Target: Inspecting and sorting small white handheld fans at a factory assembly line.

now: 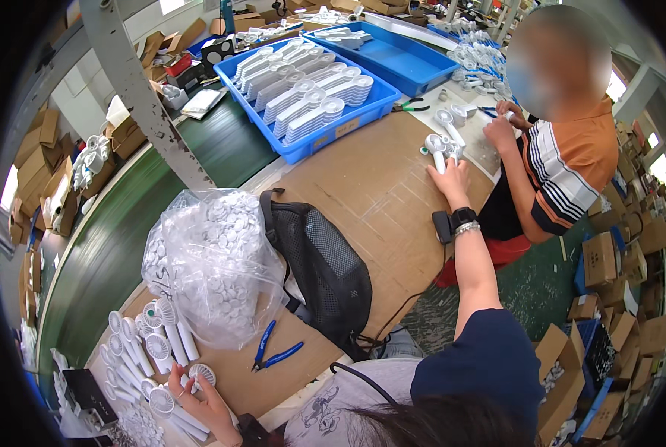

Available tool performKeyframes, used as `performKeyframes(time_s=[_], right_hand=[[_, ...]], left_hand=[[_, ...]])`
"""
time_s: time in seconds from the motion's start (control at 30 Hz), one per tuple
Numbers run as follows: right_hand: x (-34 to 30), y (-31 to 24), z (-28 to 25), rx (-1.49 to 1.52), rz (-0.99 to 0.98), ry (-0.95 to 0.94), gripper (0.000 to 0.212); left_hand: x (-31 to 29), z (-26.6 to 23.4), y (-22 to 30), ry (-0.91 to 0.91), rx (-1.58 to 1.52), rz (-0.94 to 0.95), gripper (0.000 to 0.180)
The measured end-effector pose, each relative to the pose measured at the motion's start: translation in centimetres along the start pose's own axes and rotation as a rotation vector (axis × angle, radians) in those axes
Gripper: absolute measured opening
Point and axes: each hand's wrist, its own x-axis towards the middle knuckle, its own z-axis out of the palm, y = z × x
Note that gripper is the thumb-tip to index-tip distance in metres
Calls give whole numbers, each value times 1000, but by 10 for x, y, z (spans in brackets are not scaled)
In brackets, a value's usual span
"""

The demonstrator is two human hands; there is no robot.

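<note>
My right arm stretches across the cardboard-covered table, and my right hand (453, 181) closes on a white handheld fan (438, 156). More white fan parts lie against it. At the lower left, my left hand (204, 404) curls its fingers around another small white fan (203, 373), whose lower part is hidden by the hand. Beside that hand lies a pile of white handheld fans (131, 346), round grilles facing up. Blue-handled cutting pliers (276, 350) rest on the cardboard between my left hand and a black mesh bag (319, 261).
A clear plastic bag of white round pieces (217, 261) stands by the mesh bag. Beyond are a blue tray (325, 138) of stacked white fan shells and another blue tray (392, 59). At right a co-worker (564, 156) handles parts. A green conveyor belt (117, 231) runs along the left.
</note>
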Motion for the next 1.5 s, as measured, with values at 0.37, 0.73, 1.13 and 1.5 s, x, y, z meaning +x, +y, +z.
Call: performKeyframes(time_s=[0.37,0.73,1.13,1.5], right_hand=[[-28,-26,-3,443,-189,-173,52],[-184,-266,-153,1001,-1266,-294,34],[-220,-306,-120,1597,-1142,-741,28],[-215,-308,-133,1939,-560,-1607,41]], left_hand=[[13,-10,28,-55,-96,134,42],[83,62,99,-518,-926,96,42],[110,56,77,-308,-1470,-120,32],[109,41,78,-464,-1576,-87,35]])
